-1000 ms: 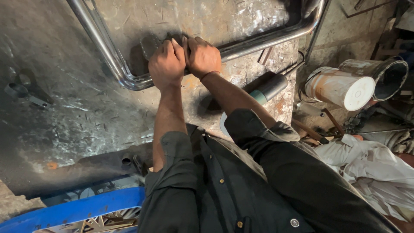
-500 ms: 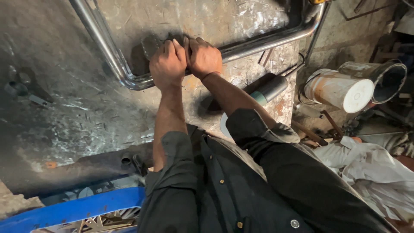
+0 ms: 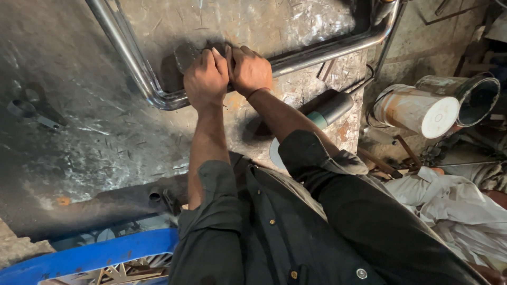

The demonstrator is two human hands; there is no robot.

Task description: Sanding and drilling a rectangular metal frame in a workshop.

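Note:
A bent shiny steel tube [image 3: 132, 68] lies on a scratched steel worktable [image 3: 79, 142], forming a frame with rounded corners. My left hand [image 3: 206, 79] and my right hand [image 3: 251, 68] are side by side, both pressed down on a small dark metal piece [image 3: 186, 54] sitting just inside the tube's near run. Both fists are closed over it, knuckles up. Most of the piece is hidden under my fingers.
An angle grinder [image 3: 327, 108] lies on the table's right side behind my right forearm. A spanner [image 3: 31, 111] rests at the far left. White and dark buckets [image 3: 417, 111] lie tipped over at the right, with white cloth [image 3: 454, 211] below. A blue plastic rim [image 3: 90, 256] sits near the front edge.

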